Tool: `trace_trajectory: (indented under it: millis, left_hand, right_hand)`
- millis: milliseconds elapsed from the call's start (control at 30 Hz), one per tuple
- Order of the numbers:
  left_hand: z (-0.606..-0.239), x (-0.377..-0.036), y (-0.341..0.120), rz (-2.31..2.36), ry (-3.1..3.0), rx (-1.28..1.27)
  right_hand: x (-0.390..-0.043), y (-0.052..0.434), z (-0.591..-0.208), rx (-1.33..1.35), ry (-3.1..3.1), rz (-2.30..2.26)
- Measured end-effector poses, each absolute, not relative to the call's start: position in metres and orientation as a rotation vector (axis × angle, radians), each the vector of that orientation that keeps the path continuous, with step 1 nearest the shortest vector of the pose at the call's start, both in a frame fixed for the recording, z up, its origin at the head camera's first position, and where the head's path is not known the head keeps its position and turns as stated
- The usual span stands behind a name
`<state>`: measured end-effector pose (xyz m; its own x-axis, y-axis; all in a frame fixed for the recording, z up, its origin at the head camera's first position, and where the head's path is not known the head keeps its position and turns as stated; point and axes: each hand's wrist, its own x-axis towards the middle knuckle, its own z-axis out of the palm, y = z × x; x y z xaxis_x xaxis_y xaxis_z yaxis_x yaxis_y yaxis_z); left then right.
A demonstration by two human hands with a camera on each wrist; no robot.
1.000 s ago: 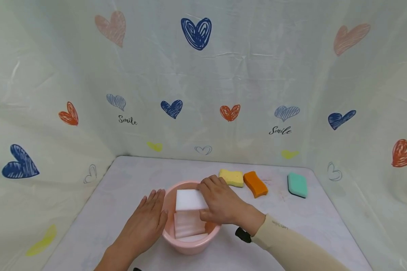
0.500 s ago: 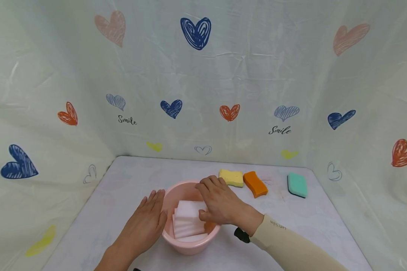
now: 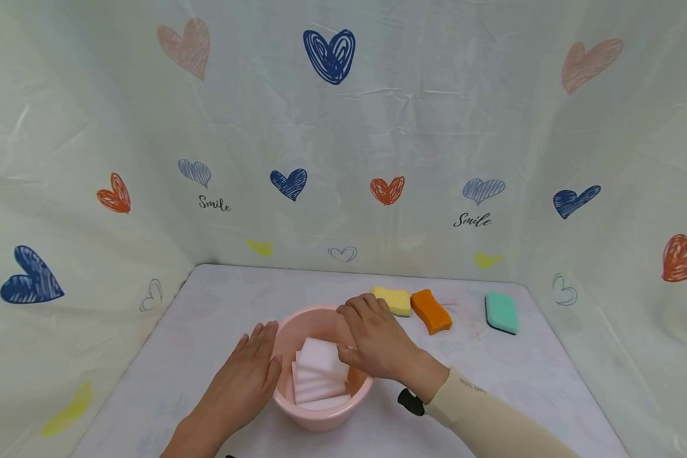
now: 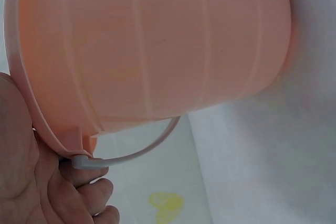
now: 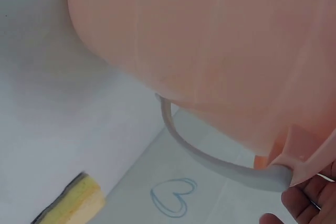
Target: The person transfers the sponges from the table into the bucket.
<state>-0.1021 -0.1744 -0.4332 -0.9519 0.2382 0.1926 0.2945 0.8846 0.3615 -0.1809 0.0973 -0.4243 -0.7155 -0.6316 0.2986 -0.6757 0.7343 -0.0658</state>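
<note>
Sponges going into the pink bucket

Head view: right hand (image 3: 378, 343) presses a white sponge (image 3: 319, 353) onto the stack inside the bucket (image 3: 298, 407), fingers curled over it. Left hand (image 3: 246, 375) lies flat against the rim. Yellow (image 3: 393, 299), orange (image 3: 431, 310) and green (image 3: 501, 312) sponges remain outside.

Wrist views: only the bucket wall and handle (image 4: 142, 148) show.

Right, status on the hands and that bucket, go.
Left hand flat against pink bucket side. Right hand over the rim, fingers on white sponges stacked inside. Nothing blocking; yellow sponge sits apart.
</note>
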Motion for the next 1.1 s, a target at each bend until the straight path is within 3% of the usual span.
trace_trajectory:
  millis: [667,1100]
  left_hand:
    - [-0.435,-0.102,-0.174,-0.63,-2.913,-0.388]
    - [-0.436,-0.102,-0.174,-0.639,-2.906,-0.394]
  right_hand:
    - [-0.207,0.154,-0.419,0.628,-2.546,0.428]
    - [-0.231,0.212,-0.473,0.266,-2.637,0.274]
